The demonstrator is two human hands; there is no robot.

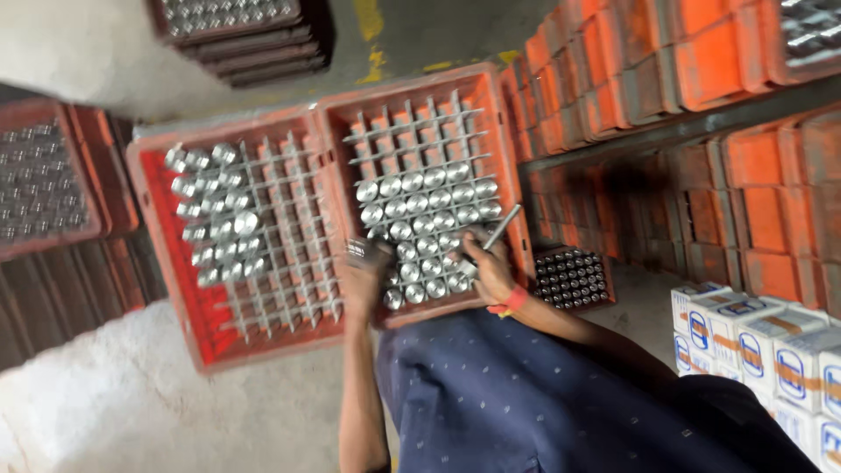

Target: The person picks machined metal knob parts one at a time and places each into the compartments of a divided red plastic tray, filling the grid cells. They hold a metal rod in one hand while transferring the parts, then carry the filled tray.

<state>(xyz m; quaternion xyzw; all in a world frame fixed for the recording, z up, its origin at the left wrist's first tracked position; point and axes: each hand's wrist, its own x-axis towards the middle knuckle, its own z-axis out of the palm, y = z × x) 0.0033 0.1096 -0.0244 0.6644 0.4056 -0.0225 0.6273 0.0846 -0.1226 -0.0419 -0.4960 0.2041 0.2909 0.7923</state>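
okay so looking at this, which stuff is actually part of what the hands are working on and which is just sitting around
In use:
right crate of shiny metal cylinders
left crate, partly filled
left hand, at the right crate's near edge
right hand, holding a thin metal rod

Lying about:
stacked orange crates
white boxes
dark tray of cylinders

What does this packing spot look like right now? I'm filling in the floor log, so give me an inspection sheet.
Surface: two orange crates with grey grid dividers, side by side in front of the person.
Job's things: shiny metal cylinders fill the near cells of the right-hand crate; more cylinders stand along the left side of the left-hand crate.
Clutter: nothing seen.
Grippers: left hand blurred, at the right-hand crate's near left edge, seemingly holding a small dark item; right hand holds a thin metal rod over the cylinders.
Cables: nothing seen.
Surroundings: stacked orange crates at right, white cartons, concrete floor.
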